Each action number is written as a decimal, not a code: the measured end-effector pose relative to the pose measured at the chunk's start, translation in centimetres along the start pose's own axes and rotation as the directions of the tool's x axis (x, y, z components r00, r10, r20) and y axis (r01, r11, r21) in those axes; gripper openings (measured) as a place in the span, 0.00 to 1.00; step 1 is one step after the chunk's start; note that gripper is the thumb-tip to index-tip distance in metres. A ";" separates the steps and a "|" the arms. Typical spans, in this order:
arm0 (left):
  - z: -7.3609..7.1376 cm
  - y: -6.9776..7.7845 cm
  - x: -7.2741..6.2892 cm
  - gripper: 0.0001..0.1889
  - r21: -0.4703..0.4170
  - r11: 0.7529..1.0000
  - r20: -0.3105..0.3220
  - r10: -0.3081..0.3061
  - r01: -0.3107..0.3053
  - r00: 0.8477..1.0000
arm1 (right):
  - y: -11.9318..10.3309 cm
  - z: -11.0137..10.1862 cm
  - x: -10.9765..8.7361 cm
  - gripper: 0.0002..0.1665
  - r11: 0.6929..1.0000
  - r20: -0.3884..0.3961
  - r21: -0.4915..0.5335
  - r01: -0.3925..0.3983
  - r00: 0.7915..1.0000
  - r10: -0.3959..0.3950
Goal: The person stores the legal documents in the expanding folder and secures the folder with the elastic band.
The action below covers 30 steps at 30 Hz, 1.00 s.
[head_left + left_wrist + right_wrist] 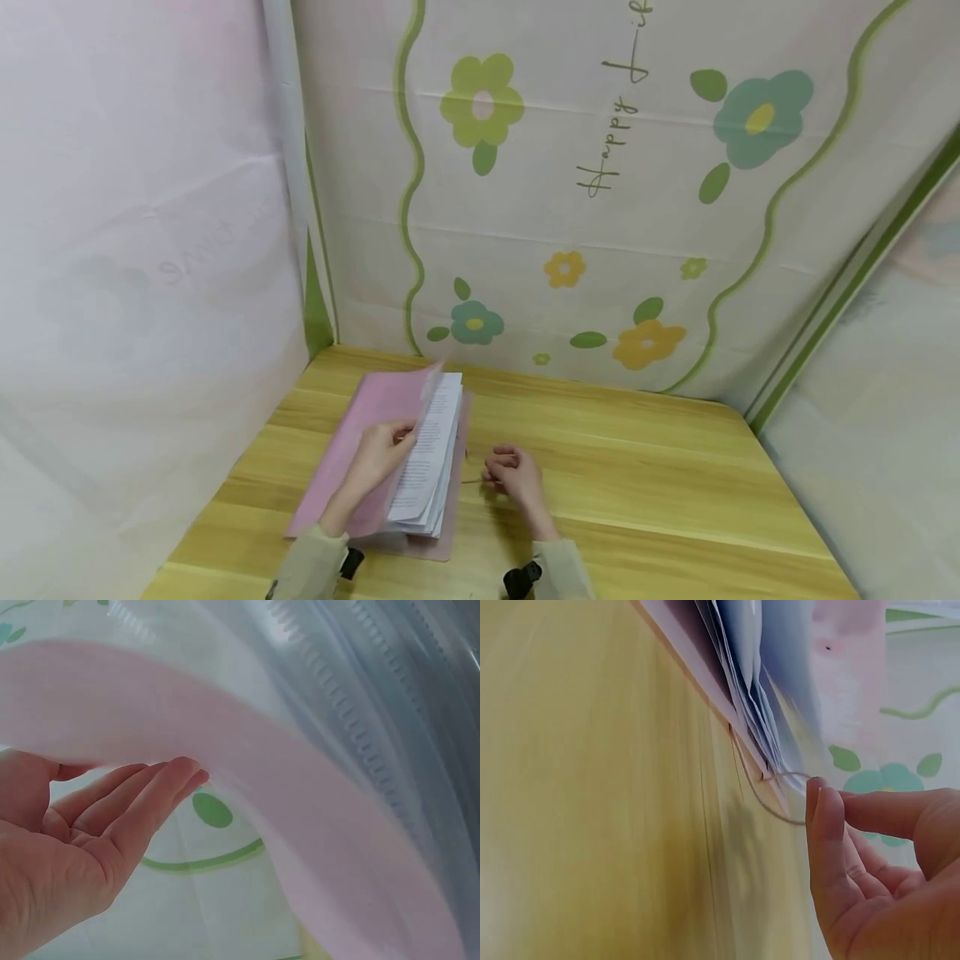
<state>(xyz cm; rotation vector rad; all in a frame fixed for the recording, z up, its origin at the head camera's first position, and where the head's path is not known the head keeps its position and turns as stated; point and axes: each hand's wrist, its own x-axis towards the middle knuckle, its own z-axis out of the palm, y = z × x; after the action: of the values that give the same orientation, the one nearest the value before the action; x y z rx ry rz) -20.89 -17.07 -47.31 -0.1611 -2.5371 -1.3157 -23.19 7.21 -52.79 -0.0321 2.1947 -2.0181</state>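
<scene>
A pink folder point(378, 400) lies on the table with its front cover partly lifted. Printed papers point(431, 454) in clear sleeves point(341, 697) show beneath that cover. My left hand point(377, 458) holds the free edge of the cover, thumb and fingertips at its rim; in the left wrist view the cover point(187, 727) bends in a curve above the fingers. To the right of the folder, my right hand point(521, 483) pinches a thin elastic cord point(759, 796) between thumb and forefinger. The cord forms a loop drawn out from the back cover's edge point(697, 690).
The wood-grain table point(637, 483) extends to the right of the folder. A white curtain point(540, 317) with printed flowers stands behind it, and another pale cloth wall point(150, 250) closes the left side.
</scene>
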 end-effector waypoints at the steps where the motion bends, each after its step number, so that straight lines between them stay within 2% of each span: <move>1: 0.2 0.1 0.0 0.14 0.012 1.000 0.002 0.020 -0.020 1.000 | 0.0 -0.2 0.0 0.26 1.000 -0.006 0.001 -0.002 1.000 0.002; 6: 1.2 0.1 -0.1 0.14 0.101 0.991 0.021 0.085 -0.086 0.996 | 0.2 -0.6 -0.1 0.26 1.000 -0.029 -0.014 -0.026 0.999 0.026; 12: 2.2 0.3 -0.2 0.13 0.164 0.978 0.051 0.118 -0.125 0.992 | 0.4 -0.7 -0.2 0.24 0.996 -0.002 -0.061 -0.062 0.998 0.062; 16: 3.2 0.4 -0.4 0.11 0.249 0.950 0.063 0.179 -0.189 0.982 | 0.3 -0.6 -0.2 0.22 0.992 0.019 -0.101 -0.075 0.997 0.077; 20: 4.5 0.2 -0.6 0.04 0.315 0.919 0.112 0.213 -0.238 0.971 | 0.2 -0.6 -0.1 0.21 0.990 0.034 -0.130 -0.062 0.997 0.067; 26: 6.3 0.1 -1.0 0.16 0.390 0.863 0.184 0.268 -0.321 0.946 | -0.1 -0.4 -0.1 0.19 0.979 0.035 -0.200 -0.031 0.999 0.039; 30: 7.1 0.1 -1.3 0.15 0.441 0.835 0.249 0.237 -0.328 0.939 | -0.2 -0.2 -0.1 0.17 0.977 0.033 -0.213 -0.011 0.999 0.019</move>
<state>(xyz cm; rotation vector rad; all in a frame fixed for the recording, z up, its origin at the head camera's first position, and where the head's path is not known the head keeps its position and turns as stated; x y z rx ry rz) -20.98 -11.16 -51.52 -0.5543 -2.7655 -0.5583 -23.13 7.39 -52.59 -0.0759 2.3709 -1.7517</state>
